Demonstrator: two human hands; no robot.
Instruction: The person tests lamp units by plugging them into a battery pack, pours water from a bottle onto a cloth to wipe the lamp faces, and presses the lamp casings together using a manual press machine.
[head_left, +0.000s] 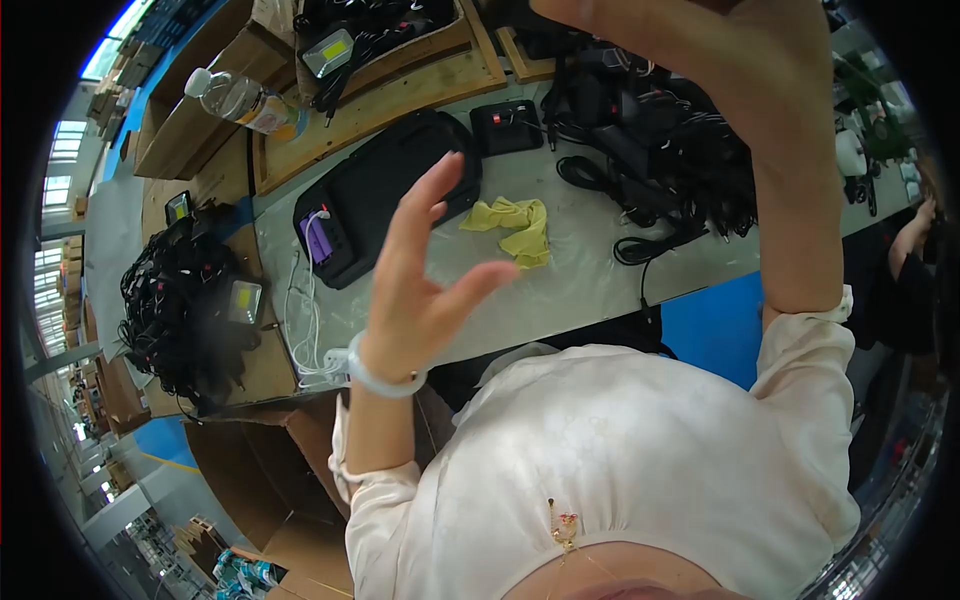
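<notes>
My left hand (420,265) is raised over the table with its fingers stretched out and the thumb apart, holding nothing. A pale bracelet (385,375) circles its wrist. Beyond it lies a black plastic tray-like case (380,190) with a purple block (316,238) and a white cable plug at its left end. A crumpled yellow cloth (520,228) sits to the right of my left thumb. My right hand (730,45) is high and close to the camera; its thumb reaches out to the left, while the other fingers are cut off by the top edge.
Tangled black cables and adapters (650,140) pile up at the right, with another cable heap (185,300) at the left. A small black box (507,127) is behind the cloth. A clear bottle (245,103) stands by cartons. An open cardboard box (270,475) is below left.
</notes>
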